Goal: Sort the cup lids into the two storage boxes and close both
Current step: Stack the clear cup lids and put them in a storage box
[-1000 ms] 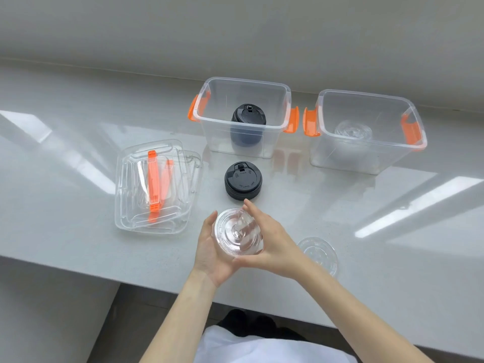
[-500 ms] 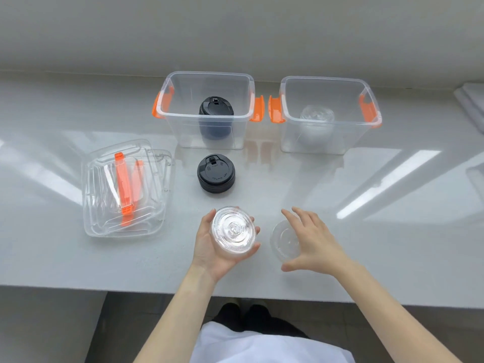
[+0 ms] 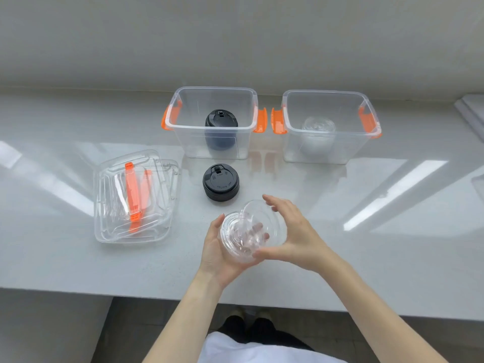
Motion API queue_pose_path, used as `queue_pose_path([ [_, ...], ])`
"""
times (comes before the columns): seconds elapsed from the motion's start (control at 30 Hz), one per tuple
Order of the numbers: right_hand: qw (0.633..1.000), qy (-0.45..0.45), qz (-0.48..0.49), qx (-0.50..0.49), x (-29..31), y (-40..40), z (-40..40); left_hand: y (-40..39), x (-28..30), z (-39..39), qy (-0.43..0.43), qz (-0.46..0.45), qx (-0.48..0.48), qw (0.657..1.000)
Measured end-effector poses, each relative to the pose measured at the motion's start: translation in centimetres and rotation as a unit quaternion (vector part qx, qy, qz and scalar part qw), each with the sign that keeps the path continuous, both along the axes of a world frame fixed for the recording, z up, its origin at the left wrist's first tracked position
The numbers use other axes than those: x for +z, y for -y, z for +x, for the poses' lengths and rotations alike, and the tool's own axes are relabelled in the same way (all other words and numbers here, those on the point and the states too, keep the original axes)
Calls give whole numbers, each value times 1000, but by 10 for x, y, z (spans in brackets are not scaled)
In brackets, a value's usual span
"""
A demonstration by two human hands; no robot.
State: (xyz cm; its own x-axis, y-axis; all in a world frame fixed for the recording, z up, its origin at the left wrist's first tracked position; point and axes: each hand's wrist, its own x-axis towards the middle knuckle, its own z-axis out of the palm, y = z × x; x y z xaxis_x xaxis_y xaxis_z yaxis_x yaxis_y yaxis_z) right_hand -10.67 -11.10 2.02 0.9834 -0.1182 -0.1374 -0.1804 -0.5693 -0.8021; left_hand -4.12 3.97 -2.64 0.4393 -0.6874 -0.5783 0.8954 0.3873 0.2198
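Hands meet over the near part of the white counter (image 3: pixel 78 258), both busy with clear plastic cup lids. The left hand (image 3: pixel 217 254) is cupped palm-up under a clear lid stack (image 3: pixel 237 238), its thumb on the left rim and its fingers showing through the plastic on the far side. The right hand (image 3: pixel 293 237) holds a single clear lid (image 3: pixel 264 221) tilted on edge, fingers arched over its top rim and thumb below, so that this lid leans against the stack in the other palm; whether it is seated on the stack I cannot tell through the transparent plastic. Just beyond the hands a black lid stack (image 3: pixel 221 182) sits on the counter, sip tab pointing away from the person. Behind that stands the left storage box (image 3: pixel 183 132), clear with orange latches, open, with a pile of black lids (image 3: pixel 221 120) inside it. Just beside it to the right, orange latches almost touching, stands the right storage box (image 3: pixel 351 150), also open, and in it a pile of clear lids (image 3: pixel 318 125) that is hard to make out against the walls. Off to the left of the hands, well apart from the boxes, the two clear box covers (image 3: pixel 136 195) lie stacked, slightly askew, with orange handles along their middles. At the bottom edge the person's white top (image 3: pixel 251 349) and dark shoes (image 3: pixel 248 323) show below the counter's front edge.
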Motion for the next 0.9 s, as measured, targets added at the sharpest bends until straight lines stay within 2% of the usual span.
queue_pose_path([
  [0.1,997,14,-43,62,3,-13,8,4,7,1,25,-4,-1,1000],
  [0.23,993,23,-72,89,1,-16,15,6,10,2,57,5,-10,998],
  [0.5,997,-12,-28,78,-3,-3,25,14,14,13,111,-2,-6,994],
  [0.6,997,-41,47,39,3,7,31,23,20,23,131,0,9,991],
  [0.7,985,-25,145,-87,10,21,43,38,32,39,197,40,24,979],
  [0.8,938,-31,284,-195,17,41,62,59,49,57,298,66,38,951],
  [0.9,889,-45,393,-230,26,61,81,86,68,77,379,87,13,921],
])
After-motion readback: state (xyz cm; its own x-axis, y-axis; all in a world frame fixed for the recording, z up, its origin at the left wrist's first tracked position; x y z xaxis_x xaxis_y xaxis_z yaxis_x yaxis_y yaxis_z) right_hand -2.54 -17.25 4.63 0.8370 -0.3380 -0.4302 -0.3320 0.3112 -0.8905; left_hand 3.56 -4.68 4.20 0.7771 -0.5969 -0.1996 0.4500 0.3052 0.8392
